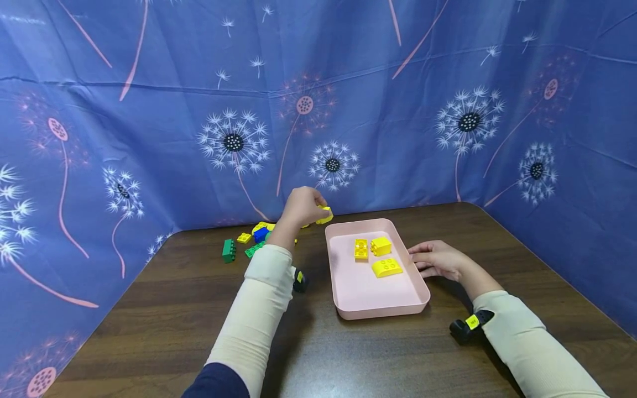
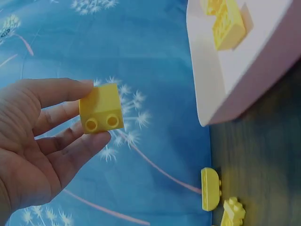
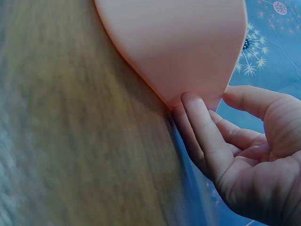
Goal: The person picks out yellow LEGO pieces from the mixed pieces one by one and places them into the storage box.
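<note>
My left hand (image 1: 302,207) is raised at the back of the table, just left of the pink tray (image 1: 375,296). Its thumb and fingertips pinch a small yellow toy brick (image 2: 101,106), whose sloped face and two studs show in the left wrist view. Inside the tray lie three yellow bricks: one flat with its hollow side up (image 1: 361,249), a blocky one (image 1: 381,246) and a curved-top one (image 1: 387,267). At the tray's right side, my right hand (image 1: 438,258) touches the outer wall with extended fingers (image 3: 200,117), one digit at the rim.
Left of the tray, partly behind the left forearm, lies a loose group of bricks: a green one (image 1: 229,250), a blue one (image 1: 260,235), a small yellow one (image 1: 244,237) and others. A blue dandelion-print curtain (image 1: 378,110) hangs behind the brown table (image 1: 164,331).
</note>
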`<control>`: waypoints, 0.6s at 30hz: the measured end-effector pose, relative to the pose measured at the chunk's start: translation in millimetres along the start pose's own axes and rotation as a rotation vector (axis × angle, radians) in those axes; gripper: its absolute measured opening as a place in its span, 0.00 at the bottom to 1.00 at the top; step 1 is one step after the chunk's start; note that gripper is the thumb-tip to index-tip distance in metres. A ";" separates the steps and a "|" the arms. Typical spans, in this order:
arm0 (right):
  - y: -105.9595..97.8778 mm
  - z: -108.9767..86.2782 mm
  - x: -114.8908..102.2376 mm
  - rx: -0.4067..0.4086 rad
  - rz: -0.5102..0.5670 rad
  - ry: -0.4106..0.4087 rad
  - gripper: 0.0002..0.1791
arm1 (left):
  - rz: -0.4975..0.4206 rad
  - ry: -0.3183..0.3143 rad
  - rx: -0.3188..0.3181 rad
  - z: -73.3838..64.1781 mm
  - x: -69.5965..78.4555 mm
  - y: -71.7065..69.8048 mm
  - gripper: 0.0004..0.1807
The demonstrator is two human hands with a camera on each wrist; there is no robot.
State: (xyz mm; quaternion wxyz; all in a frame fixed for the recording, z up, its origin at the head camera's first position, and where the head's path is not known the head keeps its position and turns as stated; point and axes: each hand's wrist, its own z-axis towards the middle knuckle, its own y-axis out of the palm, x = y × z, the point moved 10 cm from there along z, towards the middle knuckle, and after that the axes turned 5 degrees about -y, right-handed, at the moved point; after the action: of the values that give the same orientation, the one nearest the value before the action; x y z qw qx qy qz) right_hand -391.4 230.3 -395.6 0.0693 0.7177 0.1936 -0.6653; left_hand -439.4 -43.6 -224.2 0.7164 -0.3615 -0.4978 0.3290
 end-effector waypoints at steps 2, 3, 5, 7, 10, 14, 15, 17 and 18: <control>-0.9 0.1 1.1 0.003 -0.003 0.007 0.30 | 0.008 0.008 0.002 3.4 7.3 1.5 0.12; -1.2 0.2 1.4 0.003 -0.005 0.009 0.30 | 0.012 0.011 0.003 4.8 10.7 2.2 0.12; -1.6 0.3 2.0 0.002 -0.006 0.013 0.30 | 0.011 0.005 0.001 7.2 15.9 4.4 0.12; -1.9 0.3 2.4 0.001 -0.005 0.014 0.30 | 0.010 -0.005 -0.004 10.1 19.9 8.2 0.11; -2.5 0.3 3.0 0.004 -0.005 0.020 0.30 | -0.001 -0.022 -0.014 14.8 24.9 16.3 0.11; -3.8 0.2 3.1 0.018 -0.010 0.031 0.29 | -0.012 -0.033 -0.028 22.7 30.2 30.3 0.12; -4.0 0.1 2.8 0.020 -0.011 0.032 0.29 | -0.017 -0.039 -0.034 24.6 30.9 34.2 0.12; -4.2 -0.2 2.3 0.022 -0.010 0.035 0.29 | -0.026 -0.057 -0.048 28.2 30.6 42.1 0.12; -4.2 -0.5 2.1 0.023 -0.009 0.036 0.29 | -0.021 -0.064 -0.052 29.8 30.4 45.8 0.12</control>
State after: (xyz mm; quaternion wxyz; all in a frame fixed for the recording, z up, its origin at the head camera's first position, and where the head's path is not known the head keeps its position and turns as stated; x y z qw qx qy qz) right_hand -392.4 234.7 -397.0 0.0546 0.7295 0.1905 -0.6547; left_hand -464.1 11.2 -241.2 0.6937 -0.3642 -0.5328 0.3198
